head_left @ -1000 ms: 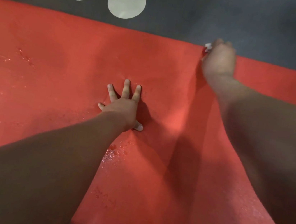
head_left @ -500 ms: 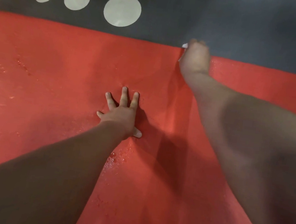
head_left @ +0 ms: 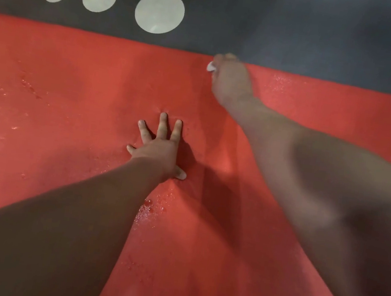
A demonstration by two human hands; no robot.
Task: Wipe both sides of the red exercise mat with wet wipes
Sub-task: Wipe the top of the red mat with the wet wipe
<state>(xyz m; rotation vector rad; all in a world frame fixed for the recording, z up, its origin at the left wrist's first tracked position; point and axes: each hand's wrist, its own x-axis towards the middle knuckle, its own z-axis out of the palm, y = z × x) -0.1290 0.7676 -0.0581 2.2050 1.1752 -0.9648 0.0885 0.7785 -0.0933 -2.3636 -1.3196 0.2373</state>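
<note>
The mat (head_left: 70,106) lies flat on the dark floor (head_left: 305,25); it looks thin, soft and light, puckering round the left hand (head_left: 161,151), whose grip is open, fingers spread, palm pressing down; the right hand (head_left: 232,80), at the far edge, has its grip closed on a white wipe (head_left: 211,66); droplets (head_left: 149,210) suggest a slippery face; to turn it, take an edge.

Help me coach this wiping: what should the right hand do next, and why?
Probably slide the wet wipe left along the far edge of the red mat: droplets glisten right of the wipe, the strip leftward looks dry; the left hand pins it.
</note>
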